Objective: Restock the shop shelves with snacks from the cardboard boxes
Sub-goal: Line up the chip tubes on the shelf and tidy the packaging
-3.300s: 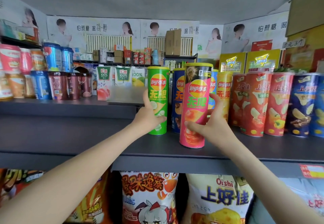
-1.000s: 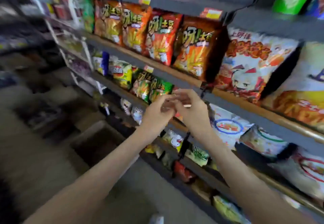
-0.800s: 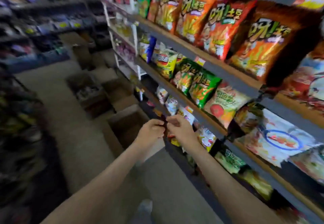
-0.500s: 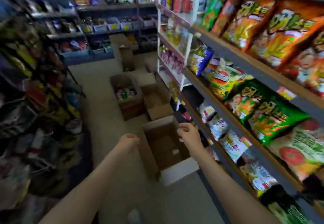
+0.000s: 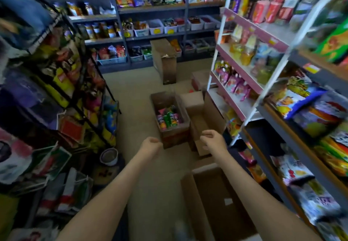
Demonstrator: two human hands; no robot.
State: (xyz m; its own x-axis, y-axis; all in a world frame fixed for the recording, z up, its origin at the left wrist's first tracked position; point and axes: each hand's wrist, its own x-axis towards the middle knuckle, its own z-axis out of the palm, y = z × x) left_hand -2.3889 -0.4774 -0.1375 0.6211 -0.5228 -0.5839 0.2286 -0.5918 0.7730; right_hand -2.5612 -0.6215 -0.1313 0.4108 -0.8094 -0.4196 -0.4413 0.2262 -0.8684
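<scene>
An open cardboard box [image 5: 172,136] stands on the aisle floor ahead, with several colourful snack cans [image 5: 168,118] lying inside. My left hand [image 5: 151,145] hangs just left of the box's near corner, loosely curled and holding nothing. My right hand [image 5: 212,140] hovers to the right, over an empty open box [image 5: 205,125], also loosely curled and empty. The shop shelves [image 5: 301,97] run along my right, full of snack bags.
Another empty cardboard box [image 5: 222,203] lies on the floor under my right forearm. A tall upright box [image 5: 165,59] stands farther down the aisle. A black wire rack [image 5: 75,90] of snacks lines the left, with a small bowl [image 5: 109,157] at its foot.
I have turned from the top shelf of cans down and left along the aisle. My hands came apart, dropped from the shelf and now hang empty near the floor boxes.
</scene>
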